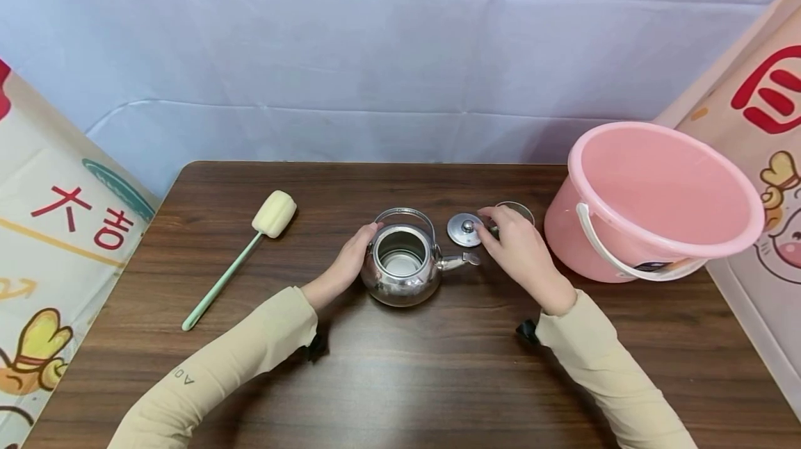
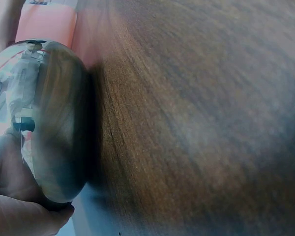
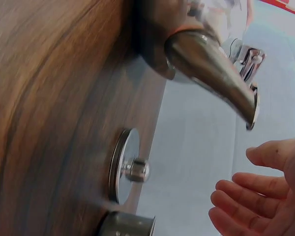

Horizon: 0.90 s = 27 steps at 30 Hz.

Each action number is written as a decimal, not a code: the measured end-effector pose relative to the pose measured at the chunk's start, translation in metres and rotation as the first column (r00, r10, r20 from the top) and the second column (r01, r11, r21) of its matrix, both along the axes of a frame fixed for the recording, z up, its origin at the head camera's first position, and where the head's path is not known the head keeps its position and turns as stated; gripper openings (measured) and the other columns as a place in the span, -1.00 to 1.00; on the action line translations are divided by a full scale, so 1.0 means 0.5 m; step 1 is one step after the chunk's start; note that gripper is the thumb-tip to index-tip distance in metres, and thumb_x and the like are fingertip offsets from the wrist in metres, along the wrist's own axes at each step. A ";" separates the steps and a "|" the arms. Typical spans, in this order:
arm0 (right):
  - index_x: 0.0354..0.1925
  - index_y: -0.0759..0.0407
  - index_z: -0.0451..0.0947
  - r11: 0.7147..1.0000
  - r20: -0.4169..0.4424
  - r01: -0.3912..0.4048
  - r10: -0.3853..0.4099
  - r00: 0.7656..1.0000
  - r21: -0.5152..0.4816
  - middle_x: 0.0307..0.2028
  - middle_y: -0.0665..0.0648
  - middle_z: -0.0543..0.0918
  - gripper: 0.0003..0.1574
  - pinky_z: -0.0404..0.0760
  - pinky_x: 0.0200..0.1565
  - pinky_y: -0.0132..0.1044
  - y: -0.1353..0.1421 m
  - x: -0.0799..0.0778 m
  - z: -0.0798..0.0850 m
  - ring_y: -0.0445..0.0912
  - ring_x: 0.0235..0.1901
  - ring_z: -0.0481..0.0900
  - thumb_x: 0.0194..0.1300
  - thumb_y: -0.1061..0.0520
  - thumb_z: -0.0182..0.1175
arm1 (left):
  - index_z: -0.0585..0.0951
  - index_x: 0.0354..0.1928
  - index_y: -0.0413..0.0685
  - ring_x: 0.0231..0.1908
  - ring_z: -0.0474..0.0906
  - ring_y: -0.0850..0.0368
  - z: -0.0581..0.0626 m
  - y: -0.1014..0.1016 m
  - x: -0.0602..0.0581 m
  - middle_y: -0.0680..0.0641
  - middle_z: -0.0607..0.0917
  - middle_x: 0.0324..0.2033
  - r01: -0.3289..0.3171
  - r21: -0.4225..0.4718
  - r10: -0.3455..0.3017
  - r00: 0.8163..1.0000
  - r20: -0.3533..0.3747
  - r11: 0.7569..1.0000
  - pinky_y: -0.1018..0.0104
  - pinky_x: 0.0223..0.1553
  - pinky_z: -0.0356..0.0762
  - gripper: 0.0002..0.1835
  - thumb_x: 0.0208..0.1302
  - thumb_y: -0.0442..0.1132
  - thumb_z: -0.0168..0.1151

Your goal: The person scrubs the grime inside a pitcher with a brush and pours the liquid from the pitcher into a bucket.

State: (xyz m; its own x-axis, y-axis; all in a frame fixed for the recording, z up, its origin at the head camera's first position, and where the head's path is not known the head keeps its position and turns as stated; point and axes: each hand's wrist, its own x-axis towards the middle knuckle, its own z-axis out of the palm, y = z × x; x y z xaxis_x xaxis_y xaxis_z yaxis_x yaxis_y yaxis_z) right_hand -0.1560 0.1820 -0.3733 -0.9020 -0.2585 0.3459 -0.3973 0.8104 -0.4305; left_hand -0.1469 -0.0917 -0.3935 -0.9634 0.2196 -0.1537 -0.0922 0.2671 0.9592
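Observation:
A shiny metal teapot stands lidless near the middle of the table, its bail handle raised and its spout pointing right. My left hand holds its left side; in the left wrist view the thumb and fingers lie around the teapot body. To the right of the teapot, its round lid lies knob up. My right hand hovers beside the lid, fingers apart and nothing between them, as the right wrist view shows. A small metal cup-like piece sits by the lid, partly hidden behind the right hand in the head view.
A large pink bucket with a white handle stands at the right. At the left lies a sponge brush with a long green handle. The brown wooden table ends at a pale cloth backdrop.

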 end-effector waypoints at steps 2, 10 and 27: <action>-0.10 0.31 0.55 1.000 0.011 0.010 -0.009 1.000 -0.027 -0.28 0.20 0.60 -0.69 0.55 -0.29 -0.08 -0.005 0.003 0.000 0.05 -0.28 0.56 0.21 0.17 0.19 | 0.25 0.27 -0.42 0.34 0.01 -0.06 -0.021 -0.003 -0.009 -0.29 0.24 0.29 -0.006 0.005 0.006 1.000 0.004 1.000 0.15 0.35 -0.09 -0.47 0.47 -0.14 -0.36; -0.11 0.32 0.56 0.993 0.062 0.044 -0.037 0.997 -0.111 -0.29 0.20 0.61 -0.63 0.55 -0.26 -0.12 -0.027 0.013 0.000 0.02 -0.29 0.56 0.28 0.04 0.14 | 0.29 0.27 -0.35 0.33 0.05 -0.01 -0.043 -0.002 -0.015 -0.24 0.28 0.29 -0.026 -0.007 0.026 0.999 -0.029 1.000 0.17 0.34 -0.07 -0.44 0.44 -0.06 -0.34; -0.07 0.27 0.55 0.991 0.201 0.045 -0.019 0.979 -0.125 -0.19 0.20 0.62 -0.53 0.55 -0.17 -0.10 -0.061 0.030 -0.012 0.05 -0.20 0.57 0.39 -0.08 -0.04 | 0.27 0.27 -0.38 0.34 0.04 -0.02 -0.040 -0.002 -0.012 -0.27 0.27 0.28 -0.018 0.013 0.019 0.999 -0.036 1.000 0.16 0.34 -0.07 -0.43 0.45 -0.06 -0.34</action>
State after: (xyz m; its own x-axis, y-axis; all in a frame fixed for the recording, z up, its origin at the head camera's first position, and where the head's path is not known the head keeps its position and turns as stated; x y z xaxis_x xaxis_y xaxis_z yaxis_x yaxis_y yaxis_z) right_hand -0.1412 0.1517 -0.3791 -0.9631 -0.1935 0.1873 -0.2681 0.7545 -0.5990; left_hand -0.1529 -0.0925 -0.4134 -0.9722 0.2036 -0.1159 -0.0620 0.2532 0.9654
